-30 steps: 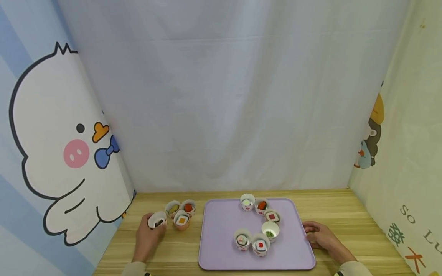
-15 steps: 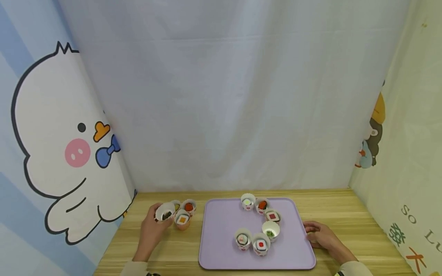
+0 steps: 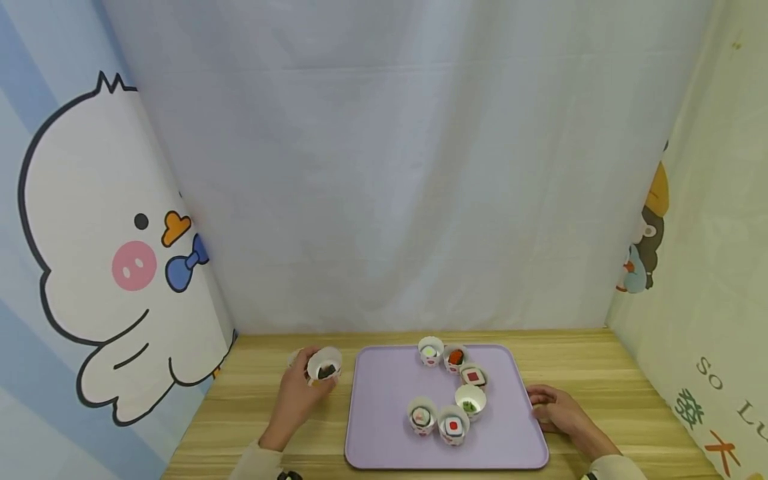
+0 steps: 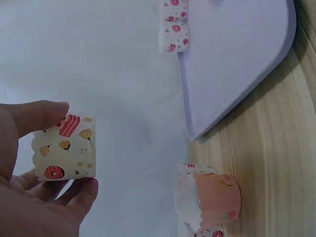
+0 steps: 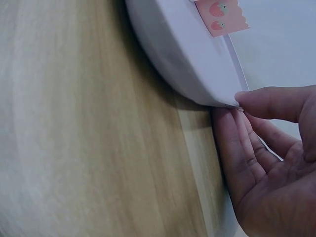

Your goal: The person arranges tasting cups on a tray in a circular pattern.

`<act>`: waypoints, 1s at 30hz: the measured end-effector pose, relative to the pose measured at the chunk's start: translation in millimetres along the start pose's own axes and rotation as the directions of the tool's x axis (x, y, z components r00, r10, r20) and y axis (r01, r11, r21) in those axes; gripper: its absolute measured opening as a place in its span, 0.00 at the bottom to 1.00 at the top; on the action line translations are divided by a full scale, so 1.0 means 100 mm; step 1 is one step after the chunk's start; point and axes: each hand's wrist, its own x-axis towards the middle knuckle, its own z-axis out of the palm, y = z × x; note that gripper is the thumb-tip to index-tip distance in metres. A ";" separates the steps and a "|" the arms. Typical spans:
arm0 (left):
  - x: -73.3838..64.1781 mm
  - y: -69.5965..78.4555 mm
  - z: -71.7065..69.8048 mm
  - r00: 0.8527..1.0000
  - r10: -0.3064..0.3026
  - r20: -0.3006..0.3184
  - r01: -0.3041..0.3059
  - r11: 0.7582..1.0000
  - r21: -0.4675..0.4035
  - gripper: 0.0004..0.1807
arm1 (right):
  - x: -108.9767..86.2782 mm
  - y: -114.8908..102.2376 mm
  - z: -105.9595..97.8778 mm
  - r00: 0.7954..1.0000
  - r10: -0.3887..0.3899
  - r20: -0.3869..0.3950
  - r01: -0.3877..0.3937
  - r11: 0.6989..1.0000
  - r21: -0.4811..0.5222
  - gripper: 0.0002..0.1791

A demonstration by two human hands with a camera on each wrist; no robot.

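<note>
My left hand (image 3: 294, 397) grips a paper baking cup (image 4: 66, 145) between thumb and fingers. The cup is held up off the table, printed with flowers and cake slices. A small dark piece (image 3: 327, 371) lies inside it. On the other side, my right hand (image 3: 561, 412) pinches the right edge of the lilac tray (image 3: 384, 437), thumb at the rim and fingers at its underside. Baking cups with toy-like sushi pieces stand in a curve on the tray, among them one with a green filling (image 3: 470, 400) and one with a red-centred white piece (image 3: 453, 427).
A pink baking cup (image 4: 219, 200) stands on the wooden table (image 3: 240, 427) left of the tray with other cups close by. In the head view my left hand and its cup mostly hide them. A pale curtain (image 3: 384, 200) hangs behind the table.
My left hand has carried the baking cup up and to the right, now in front of the cups on the table. The right hand and the tray stay where they were.
</note>
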 end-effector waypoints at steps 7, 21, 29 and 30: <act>0.01 0.09 0.21 0.997 0.020 0.069 -0.016 0.999 -0.051 0.35 | -0.01 -0.01 0.00 1.000 -0.007 -0.001 0.007 1.000 0.000 0.33; -0.02 0.09 0.71 0.970 0.057 0.235 -0.061 0.998 0.011 0.34 | 0.02 0.00 0.01 0.998 0.019 -0.052 -0.020 0.999 -0.036 0.31; -0.03 0.04 0.94 0.957 0.029 0.288 -0.037 0.999 0.022 0.32 | 0.01 0.01 0.01 0.999 0.015 -0.047 -0.017 0.999 -0.028 0.31; -0.03 0.04 0.97 0.957 0.030 0.288 -0.039 0.999 0.027 0.33 | 0.01 0.01 0.01 0.999 0.014 -0.045 -0.016 1.000 -0.026 0.31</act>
